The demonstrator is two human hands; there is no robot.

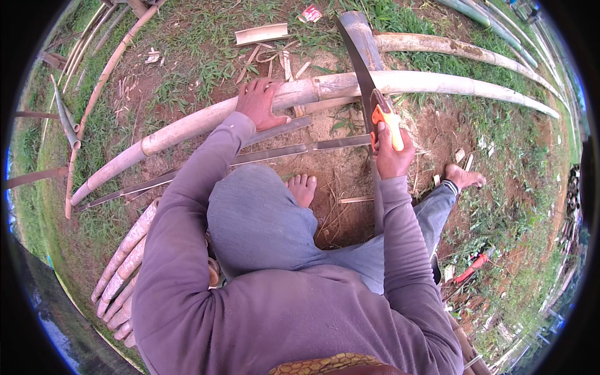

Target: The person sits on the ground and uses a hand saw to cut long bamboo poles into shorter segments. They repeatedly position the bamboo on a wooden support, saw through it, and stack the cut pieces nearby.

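Observation:
A long, pale bamboo pole (222,115) lies crosswise in front of me, curving from lower left to right. My left hand (259,103) grips it from above, left of a joint ring, with the thumb on the near side. In my right hand (395,153) is a handsaw (361,72), held by its orange handle. Its dark blade crosses the pole right of the joint and points away from me. Whether the teeth have entered the bamboo, I cannot tell. Beneath the pole, a thick greyish post (360,34) runs away from me.
Split bamboo strips (269,154) lie near my bare feet. Another pole (450,47) extends at the far right, and several cut poles (128,262) are stacked at lower left. A red-handled tool (472,269) lies in grass at right. A half-round bamboo piece (261,34) lies ahead.

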